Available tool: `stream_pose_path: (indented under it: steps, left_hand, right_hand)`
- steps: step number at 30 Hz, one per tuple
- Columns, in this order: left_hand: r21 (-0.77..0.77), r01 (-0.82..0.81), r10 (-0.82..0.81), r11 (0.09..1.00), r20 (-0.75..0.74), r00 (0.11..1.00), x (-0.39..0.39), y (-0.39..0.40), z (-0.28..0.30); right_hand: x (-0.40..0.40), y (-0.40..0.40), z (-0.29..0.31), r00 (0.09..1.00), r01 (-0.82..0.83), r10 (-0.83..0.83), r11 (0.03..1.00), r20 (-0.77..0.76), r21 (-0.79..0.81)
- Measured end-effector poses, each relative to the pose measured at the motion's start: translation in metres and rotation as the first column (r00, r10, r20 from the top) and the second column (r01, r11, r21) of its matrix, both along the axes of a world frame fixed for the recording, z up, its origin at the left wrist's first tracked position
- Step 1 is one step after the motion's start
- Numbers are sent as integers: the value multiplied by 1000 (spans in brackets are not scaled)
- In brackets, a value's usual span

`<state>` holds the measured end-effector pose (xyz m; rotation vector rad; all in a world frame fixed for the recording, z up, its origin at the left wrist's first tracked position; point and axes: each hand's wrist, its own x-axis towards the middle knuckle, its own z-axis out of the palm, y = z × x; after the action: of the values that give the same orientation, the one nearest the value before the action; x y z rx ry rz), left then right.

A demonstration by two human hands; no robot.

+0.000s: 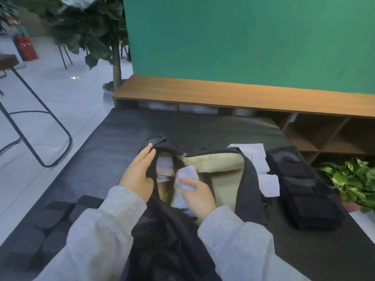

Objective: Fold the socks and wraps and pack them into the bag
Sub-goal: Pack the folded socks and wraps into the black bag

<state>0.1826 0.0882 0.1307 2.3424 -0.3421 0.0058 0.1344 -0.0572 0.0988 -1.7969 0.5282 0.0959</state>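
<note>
bag (223, 165) unzipped, pale folds inside | left hand (140, 175) grips rim | right hand (197, 196) fingers pinch folded sock (185, 186)

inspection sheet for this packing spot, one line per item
surface: dark padded mat, smooth at the far end.
job's things: black bag open, beige lining showing; folded white pieces and a black folded stack lie right of it.
clutter: dark folded pieces at the near left corner.
grippers: left hand grips the bag's rim; right hand holds a pale folded sock over the opening.
cables: nothing seen.
surroundings: wooden shelf unit, green wall, potted tree, stool, red extinguisher, leafy plant.
</note>
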Motion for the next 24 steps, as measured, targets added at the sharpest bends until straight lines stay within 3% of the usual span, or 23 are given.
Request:
stream_pose_path:
  steps: [5,11,17,24]
  left_hand:
    - [-18,41,-41,999,7,999,-1,6,3]
    - [-23,59,-59,998,2,998,-8,14,6]
    - [-87,74,-75,993,-5,997,-12,13,3]
    - [-164,77,-77,983,5,997,-6,16,3]
  right_hand:
    - [26,3,-9,989,137,-130,986,-70,100]
    - [62,-9,11,965,240,-252,960,69,140]
    - [71,-25,19,956,148,-175,981,235,129]
    - [73,-24,-4,989,52,-69,990,130,128]
